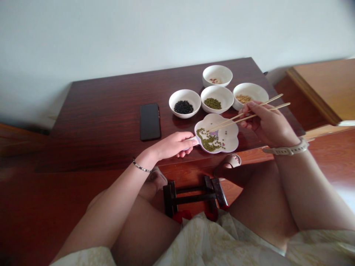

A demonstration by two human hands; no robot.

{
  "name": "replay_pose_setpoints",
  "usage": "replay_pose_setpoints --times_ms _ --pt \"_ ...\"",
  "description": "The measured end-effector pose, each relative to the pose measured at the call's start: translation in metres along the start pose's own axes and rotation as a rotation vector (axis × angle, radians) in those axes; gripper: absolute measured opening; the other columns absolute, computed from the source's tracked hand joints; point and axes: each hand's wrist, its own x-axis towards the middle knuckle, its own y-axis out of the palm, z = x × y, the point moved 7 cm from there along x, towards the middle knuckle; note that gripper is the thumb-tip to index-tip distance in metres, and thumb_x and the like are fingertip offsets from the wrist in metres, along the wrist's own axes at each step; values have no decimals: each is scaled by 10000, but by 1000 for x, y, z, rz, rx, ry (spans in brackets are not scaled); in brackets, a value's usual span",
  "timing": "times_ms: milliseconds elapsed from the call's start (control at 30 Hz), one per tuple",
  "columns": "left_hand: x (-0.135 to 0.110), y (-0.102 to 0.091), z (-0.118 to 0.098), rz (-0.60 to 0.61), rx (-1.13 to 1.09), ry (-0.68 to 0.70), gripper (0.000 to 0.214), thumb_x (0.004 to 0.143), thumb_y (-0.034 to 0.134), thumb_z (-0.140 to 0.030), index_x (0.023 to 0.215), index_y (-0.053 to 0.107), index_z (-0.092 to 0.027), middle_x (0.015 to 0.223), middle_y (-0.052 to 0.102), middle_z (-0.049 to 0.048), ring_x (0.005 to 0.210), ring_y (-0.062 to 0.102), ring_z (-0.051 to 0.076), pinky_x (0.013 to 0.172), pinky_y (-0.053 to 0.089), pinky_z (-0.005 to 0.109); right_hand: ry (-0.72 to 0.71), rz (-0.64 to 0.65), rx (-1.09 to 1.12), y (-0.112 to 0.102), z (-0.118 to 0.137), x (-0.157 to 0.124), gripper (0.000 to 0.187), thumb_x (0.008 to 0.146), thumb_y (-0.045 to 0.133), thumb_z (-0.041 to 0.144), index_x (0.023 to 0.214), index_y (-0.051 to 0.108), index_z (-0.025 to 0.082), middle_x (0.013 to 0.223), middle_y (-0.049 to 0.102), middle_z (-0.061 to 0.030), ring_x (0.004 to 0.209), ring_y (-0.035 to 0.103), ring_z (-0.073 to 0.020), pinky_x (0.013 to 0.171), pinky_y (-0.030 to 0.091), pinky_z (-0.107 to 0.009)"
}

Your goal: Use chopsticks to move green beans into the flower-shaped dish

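My left hand (180, 144) is closed round the short handle of a white, flower-shaped plate (231, 138) with a purple rim. Green mung beans (209, 143) lie scattered over the plate, mostly on its left side. In my right hand (262, 120) is a pair of wooden chopsticks (235, 120), their tips down among the beans. Behind the plate stands a white bowl of mung beans (217, 90). A bowl of black beans (184, 95) is to its left, and a bowl of yellowish beans (251, 88), partly behind my right hand, is to its right.
A fourth white bowl (217, 71) with a few reddish and pale pieces stands at the back. A black phone (150, 122) lies on the dark wooden table (105, 107). Light wooden furniture (327, 81) is at the right, and a dark stool (195, 197) is below.
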Motion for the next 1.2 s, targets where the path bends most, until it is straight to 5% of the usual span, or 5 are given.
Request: replay_pose_setpoints --times_ms 433,800,1200 --pt "0 0 0 11 11 7 403 1276 751 -531 1037 637 -227 936 676 -10 778 598 133 705 490 270 -24 -4 0 3 4 -3 375 1116 972 476 835 848 263 904 741 -72 704 657 -167 550 549 -277" --pt "0 -1 1 5 7 10 442 1246 790 -576 1022 625 -232 938 680 -10 772 593 133 702 492 267 -24 -54 0 -17 1 5 349 1071 1014 488 861 867 251 891 754 -80 661 651 -162 486 466 -286" --pt "1 -1 2 8 11 18 412 1274 744 -544 1032 629 -232 950 685 -1 773 593 132 700 493 269 -37 -24 13 -6 1 1 372 1113 1000 480 864 857 244 935 772 -72 699 665 -158 535 522 -282"
